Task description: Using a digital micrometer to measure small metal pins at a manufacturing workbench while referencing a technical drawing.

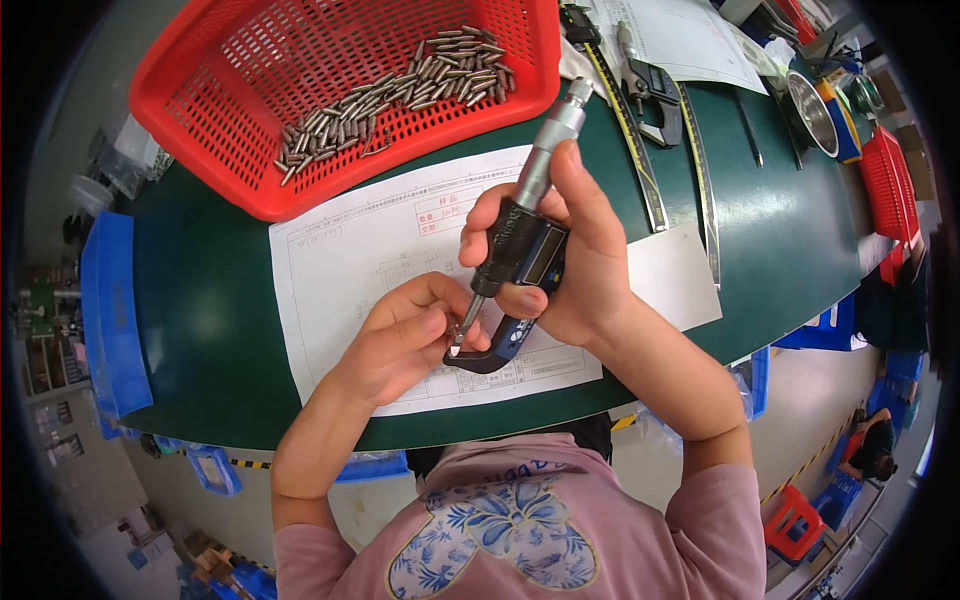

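My right hand is wrapped round a digital micrometer with a dark body, a small display and a silver thimble pointing up and away. Its C-shaped frame curves down toward me over a printed drawing sheet. At the measuring gap, my left hand pinches a small metal pin between thumb and fingers. The fingers partly hide the pin, and I cannot tell whether both measuring faces touch it. Beyond my hands, many similar metal pins lie loose in a red perforated basket.
A second micrometer and a caliper lie on the green table at the far right. Nearby are a metal bowl and another red basket. A blue bin stands at the left edge. Someone is at the lower right.
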